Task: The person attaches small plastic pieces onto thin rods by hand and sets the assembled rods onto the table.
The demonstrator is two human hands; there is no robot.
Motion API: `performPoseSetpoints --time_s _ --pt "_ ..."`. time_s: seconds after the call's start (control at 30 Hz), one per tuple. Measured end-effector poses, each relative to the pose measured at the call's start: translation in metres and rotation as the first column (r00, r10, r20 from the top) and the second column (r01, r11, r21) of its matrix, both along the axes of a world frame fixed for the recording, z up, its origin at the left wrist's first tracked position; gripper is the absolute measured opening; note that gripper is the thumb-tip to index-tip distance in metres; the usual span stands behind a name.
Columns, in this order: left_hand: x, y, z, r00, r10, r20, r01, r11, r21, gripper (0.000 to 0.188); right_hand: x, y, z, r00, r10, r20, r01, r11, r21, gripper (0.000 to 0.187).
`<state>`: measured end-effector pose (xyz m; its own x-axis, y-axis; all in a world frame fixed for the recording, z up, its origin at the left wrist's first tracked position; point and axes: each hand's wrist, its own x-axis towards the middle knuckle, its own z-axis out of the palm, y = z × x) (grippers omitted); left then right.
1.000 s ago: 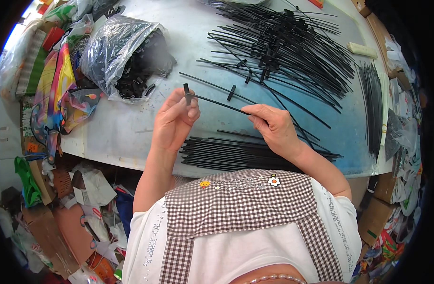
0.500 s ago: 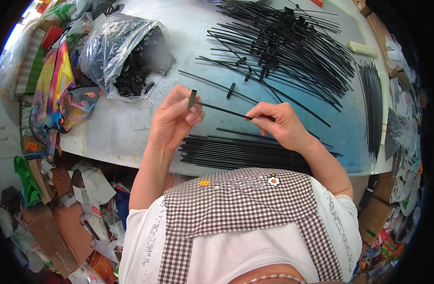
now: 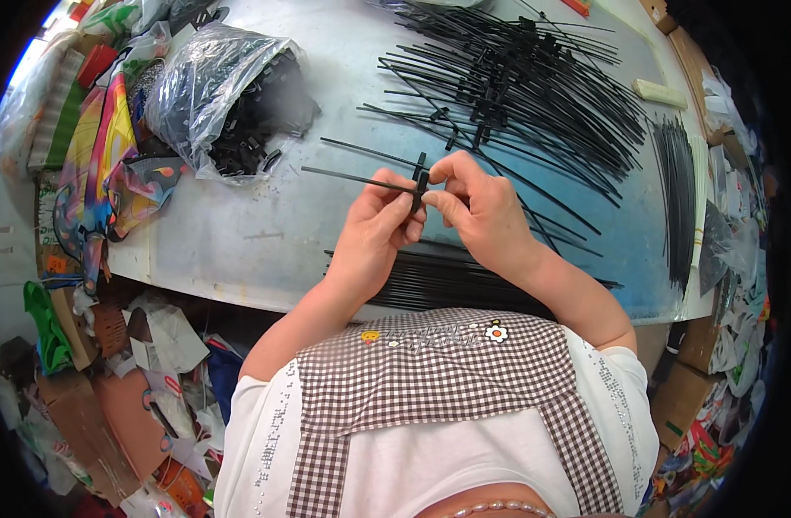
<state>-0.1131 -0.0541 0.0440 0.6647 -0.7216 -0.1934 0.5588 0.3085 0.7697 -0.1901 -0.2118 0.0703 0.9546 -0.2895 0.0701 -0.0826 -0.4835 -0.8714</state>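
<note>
My left hand [image 3: 380, 229] is closed, with thumb and fingers around a small black plastic clip [image 3: 417, 204]. Through the clip runs a thin black rod [image 3: 352, 179], most of its length sticking out to the left above my left fingers. My right hand [image 3: 482, 203] pinches close against the clip, at the right end of the rod; its fingertips partly cover that end. Just beyond my hands, another black rod [image 3: 361, 148] with a clip on it lies on the table. A bundle of plain black rods [image 3: 464, 281] lies at the near edge, partly under my forearms.
A heap of black rods with clips [image 3: 516, 78] covers the far right of the table [image 3: 214, 233]. An open clear plastic bag [image 3: 197, 104] spills black clips at the far left. More thin rods [image 3: 674, 198] and a pale block [image 3: 660, 93] lie at the right edge.
My left hand has moved right with the clip, meeting my right hand. The rod now passes through the clip and sticks out far to the left.
</note>
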Motion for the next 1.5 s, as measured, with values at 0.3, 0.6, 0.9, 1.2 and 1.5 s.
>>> performPoseSetpoints --time_s 0.3,0.6,0.9,1.2,1.5 --pt "0.058 0.036 -0.039 0.716 -0.096 0.692 -0.380 0.778 0.500 0.021 0.016 -0.038 -0.034 0.978 -0.031 0.206 0.140 0.829 -0.542 0.034" --pt "0.140 0.087 -0.053 0.068 -0.576 0.815 -0.904 0.311 0.295 0.016 0.012 -0.086 -0.086 0.976 0.157 0.148 0.038 0.551 -0.834 0.050" --pt "0.130 0.081 -0.056 0.281 -0.379 0.882 -0.802 0.411 0.433 0.014 -0.005 -0.056 -0.013 0.965 0.142 0.221 0.064 0.689 -0.722 0.046" --pt "0.146 0.046 -0.043 -0.224 -0.467 0.855 -0.775 0.618 0.135 0.035 0.010 0.080 0.157 0.472 0.825 0.311 -0.593 0.557 -0.581 0.012" --pt "0.177 0.021 -0.058 -0.286 -0.608 0.741 -0.750 0.623 0.222 0.037 0.021 0.083 0.164 0.663 0.734 0.149 -0.524 0.596 -0.608 0.012"
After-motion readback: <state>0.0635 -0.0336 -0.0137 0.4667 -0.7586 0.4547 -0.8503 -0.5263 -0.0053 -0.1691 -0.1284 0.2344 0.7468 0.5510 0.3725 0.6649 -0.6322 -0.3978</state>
